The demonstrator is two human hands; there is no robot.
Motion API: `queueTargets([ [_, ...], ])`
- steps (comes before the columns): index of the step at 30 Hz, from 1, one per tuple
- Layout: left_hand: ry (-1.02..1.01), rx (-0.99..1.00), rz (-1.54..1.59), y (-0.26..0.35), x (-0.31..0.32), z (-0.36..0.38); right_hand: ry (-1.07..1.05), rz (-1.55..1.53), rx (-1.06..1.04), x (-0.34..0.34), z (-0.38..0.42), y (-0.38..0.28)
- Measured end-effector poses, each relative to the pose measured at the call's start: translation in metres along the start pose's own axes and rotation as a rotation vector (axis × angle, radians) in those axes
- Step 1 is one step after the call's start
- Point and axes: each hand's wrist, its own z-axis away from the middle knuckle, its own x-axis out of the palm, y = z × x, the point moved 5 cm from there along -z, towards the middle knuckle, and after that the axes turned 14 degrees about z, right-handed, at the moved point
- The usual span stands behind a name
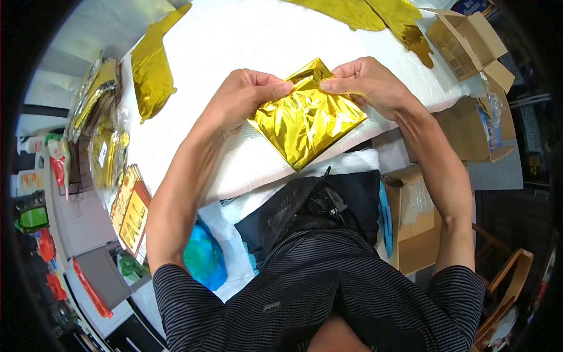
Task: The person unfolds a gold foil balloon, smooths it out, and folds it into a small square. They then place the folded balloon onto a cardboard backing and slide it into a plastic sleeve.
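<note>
A gold foil balloon (308, 120), folded into a crinkled square, is held over the front edge of the white padded table (234, 35). My left hand (249, 94) pinches its upper left side between thumb and fingers. On the upper right side, my right hand (366, 88) grips it the same way, thumb on top. One corner points toward my body and another away from it. Both hands' fingertips are partly hidden behind the foil.
Flat gold foil pieces lie at the table's left (151, 70) and far right (404, 26). Plastic-wrapped packs (105, 146) and a card reading FALL (132, 214) sit along the left edge. Open cardboard boxes (463, 47) stand at right, and a blue bag (204, 255) is below the table.
</note>
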Motion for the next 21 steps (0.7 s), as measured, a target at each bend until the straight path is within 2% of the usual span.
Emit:
queueTargets([
  [3,-0.008,-0.032,0.061,-0.003,0.003,0.001,-0.001,0.005,0.021,0.0,0.004,0.004],
  [5,0.003,-0.009,0.155,-0.001,0.006,0.004,0.118,-0.204,-0.019,0.002,0.016,0.002],
  [6,-0.001,-0.008,0.152,-0.001,0.008,0.006,0.124,-0.204,-0.02,0.005,0.023,0.003],
  [8,0.013,0.074,0.317,0.002,0.012,0.009,0.045,-0.691,-0.114,0.011,0.041,0.003],
  [9,0.006,0.07,0.316,0.001,0.017,0.009,-0.001,-0.755,-0.177,0.02,0.045,0.016],
  [12,0.027,0.098,0.373,-0.003,0.03,0.005,0.139,-0.837,-0.205,0.049,0.063,0.018],
  [13,0.017,0.098,0.409,-0.006,0.034,0.002,0.114,-0.874,-0.211,0.054,0.069,0.016],
  [15,-0.003,0.095,0.44,-0.009,0.043,-0.002,0.189,-0.829,-0.162,0.06,0.074,0.013],
  [17,0.023,0.113,0.356,-0.012,0.049,-0.004,0.297,-0.815,-0.087,0.059,0.078,0.012],
  [21,0.032,0.165,0.217,-0.012,0.07,0.004,0.422,-0.766,-0.112,0.058,0.088,0.017],
])
